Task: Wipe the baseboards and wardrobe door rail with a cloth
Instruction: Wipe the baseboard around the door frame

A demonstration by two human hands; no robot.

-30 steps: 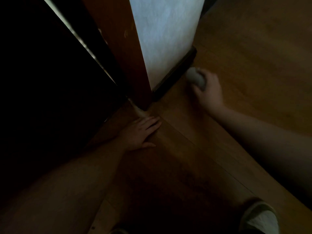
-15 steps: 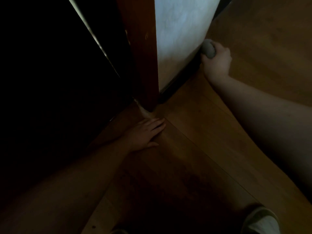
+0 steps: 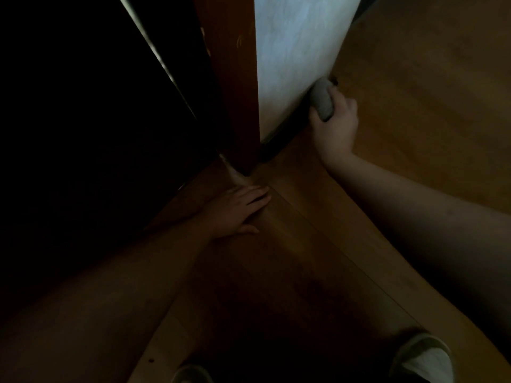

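Right hand (image 3: 336, 131) curled around a bunched grey cloth (image 3: 322, 99), fingers (image 3: 349, 106) wrapped over its outer side and thumb tucked beneath, grip closed tight on the wad. Cloth pressed against the dark baseboard (image 3: 279, 140) at the foot of the pale wall (image 3: 293, 51), its upper end poking out past the knuckles, touching where wall meets skirting. Right forearm stretched forward from the lower right, wrist bent slightly inward toward the wall, back of the hand facing up. Left hand (image 3: 235, 210) laid flat on the wooden floor (image 3: 414, 106), fingers straight and a little spread, thumb out to the side, holding nothing; fingertips pointing toward the base of the reddish-brown wooden frame (image 3: 232, 78), just short of it. Left forearm running in from the lower left, in deep shadow. To the left of the frame, a dark wardrobe door (image 3: 96, 106) with a thin bright metal edge (image 3: 157, 55) running diagonally; rail at its foot too dark to make out. A pale slipper (image 3: 425, 357) at the lower right corner, another barely visible at the bottom edge.
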